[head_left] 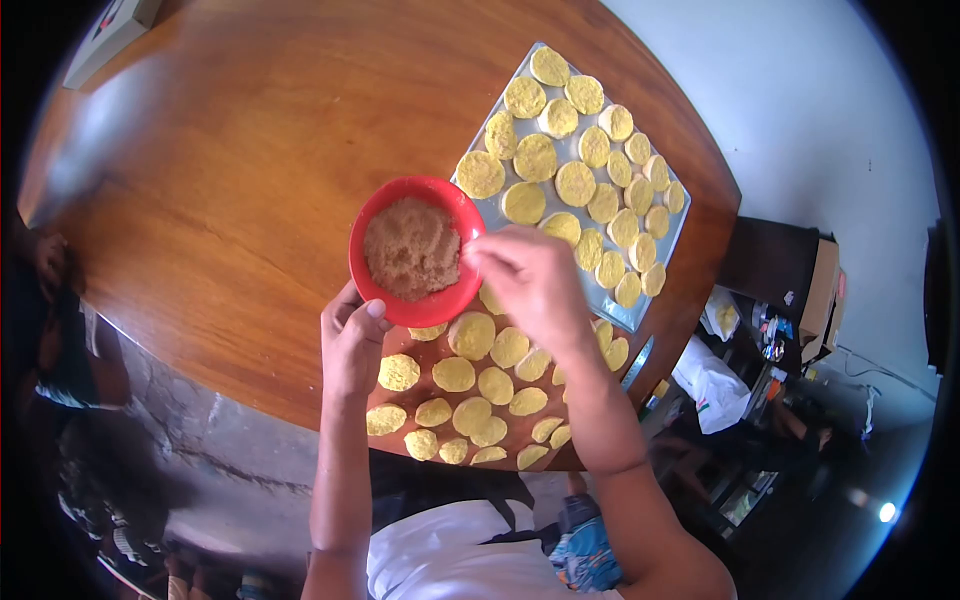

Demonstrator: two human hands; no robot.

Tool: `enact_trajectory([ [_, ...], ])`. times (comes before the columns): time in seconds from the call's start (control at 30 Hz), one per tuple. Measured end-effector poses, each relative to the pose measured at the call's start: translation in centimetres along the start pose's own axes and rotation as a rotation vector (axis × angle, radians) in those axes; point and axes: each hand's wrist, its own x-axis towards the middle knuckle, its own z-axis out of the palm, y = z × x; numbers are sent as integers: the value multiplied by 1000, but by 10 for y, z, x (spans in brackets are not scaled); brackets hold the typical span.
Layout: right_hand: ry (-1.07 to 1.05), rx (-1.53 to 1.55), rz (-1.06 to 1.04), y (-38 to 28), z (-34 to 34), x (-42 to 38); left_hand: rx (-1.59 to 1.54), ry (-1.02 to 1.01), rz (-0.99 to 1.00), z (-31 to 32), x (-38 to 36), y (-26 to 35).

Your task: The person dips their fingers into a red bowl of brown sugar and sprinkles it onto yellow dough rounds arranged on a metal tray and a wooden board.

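Observation:
A red bowl [363,268] with brown, crumbly, sugar-like grains [410,245] is held up by my left hand [354,335], its thumb over the lower rim. At the bowl's right rim is my right hand [525,280], its fingers pinched together; whatever they may hold is too small to make out. Yellow-topped round pieces [471,335] lie on the wooden table beneath and nearer to me. More such rounds [535,158] fill a metal tray [625,315] beyond my right hand.
The wooden table [250,120] has a box [110,38] at its far left corner. Another person's hand [50,258] shows at the left edge. Right of the table are a white bag [712,385], a dark shelf and a cardboard box [820,300].

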Motion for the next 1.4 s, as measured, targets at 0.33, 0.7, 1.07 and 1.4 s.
enact_trajectory([
  [0.33,198,-388,203,39,-53,20,-29,101,178,-77,-2,12],
  [0.7,234,-390,141,45,-44,21,-75,119,190,-114,-7,8],
  [1.07,164,-657,0,89,-30,11,-20,59,135,-118,-5,11],
  [1.4,64,-842,-12,93,-25,-4,-19,69,137,-116,-5,12],
])
